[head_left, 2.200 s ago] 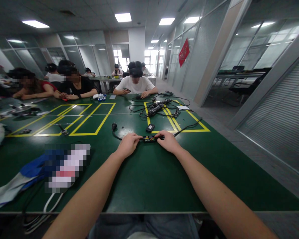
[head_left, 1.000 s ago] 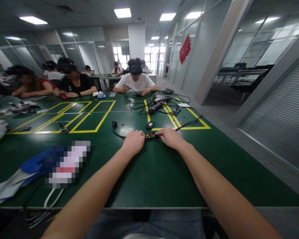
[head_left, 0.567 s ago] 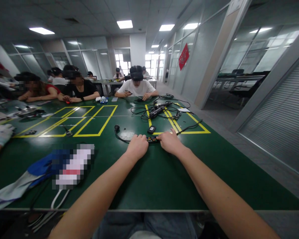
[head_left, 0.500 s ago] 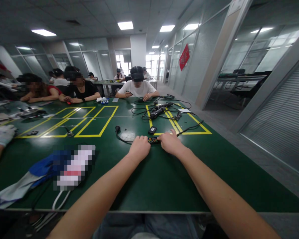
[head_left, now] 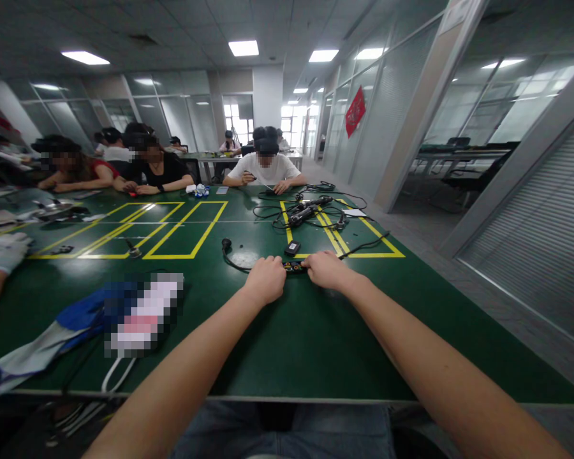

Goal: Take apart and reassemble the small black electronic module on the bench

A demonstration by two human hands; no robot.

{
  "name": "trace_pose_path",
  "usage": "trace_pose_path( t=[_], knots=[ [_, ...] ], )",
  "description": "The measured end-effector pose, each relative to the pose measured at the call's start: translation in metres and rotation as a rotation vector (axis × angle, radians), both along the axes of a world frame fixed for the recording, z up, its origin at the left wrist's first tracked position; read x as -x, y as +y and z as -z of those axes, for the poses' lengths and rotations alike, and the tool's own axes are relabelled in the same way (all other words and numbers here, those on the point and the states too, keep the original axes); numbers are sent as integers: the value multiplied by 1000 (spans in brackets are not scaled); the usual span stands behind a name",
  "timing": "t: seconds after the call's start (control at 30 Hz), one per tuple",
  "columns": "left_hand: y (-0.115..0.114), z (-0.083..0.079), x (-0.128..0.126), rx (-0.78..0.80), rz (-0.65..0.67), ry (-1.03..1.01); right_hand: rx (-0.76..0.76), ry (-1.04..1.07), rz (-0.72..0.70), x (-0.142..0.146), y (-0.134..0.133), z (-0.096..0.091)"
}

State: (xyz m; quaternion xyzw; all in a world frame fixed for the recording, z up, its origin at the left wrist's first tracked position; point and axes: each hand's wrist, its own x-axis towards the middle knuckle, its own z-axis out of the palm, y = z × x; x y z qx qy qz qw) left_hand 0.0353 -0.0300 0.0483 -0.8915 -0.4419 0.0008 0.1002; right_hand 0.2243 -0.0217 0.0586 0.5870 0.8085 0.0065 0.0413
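So the small black case (head_left: 295,268) with colored bits inside sits just below frame center, long axis running left-right between the hands. Neither's really nearer: left hand (head_left: 268,280) is curled over its left end (fingertips hidden, tbh), right hand (head_left: 326,269) pinches the right end. Black cover (head_left: 291,248) lies just above, cable tangle (head_left: 309,213) past that. Green tabletop (head_left: 316,344) stretches below to the near edge.

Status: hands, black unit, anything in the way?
Left hand and right hand gripping opposite ends. Black unit between them, components showing. Black box close beyond; cable tangle farther off.
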Motion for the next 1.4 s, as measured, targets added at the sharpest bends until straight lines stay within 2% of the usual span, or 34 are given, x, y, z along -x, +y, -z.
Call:
trace_pose_path(
  t=[0.23, 0.43, 0.5, 0.63, 0.77, 0.97, 1.07, 1.23, 1.4],
  knots=[
    [1, 0, 7, 7, 20, -29, -137, 27, -108, -4, 10, 9],
    [7, -8, 7, 55, -1, -9, 2, -84, -63, 5, 12, -11],
    [6, -6, 9, 46, -13, -35, -18, -106, -61, 7, 8, -13],
    [4, 2, 11, 4, -40, -121, -64, -101, -87, 5, 2, -7],
    [3, 5, 5, -5, -58, -114, -62, -98, -79, 4, 1, -1],
    [-2, 14, 1, -45, -72, -145, -163, -111, -72, 18, -12, 10],
    [-4, 22, 3, -64, -61, -200, -208, -40, 8, 21, -18, 24],
    [-3, 27, 6, -95, -50, -255, -318, 279, 109, 10, -16, 48],
    [-3, 25, 8, -69, -28, -271, -326, 455, 77, -3, -13, 53]
  ],
)
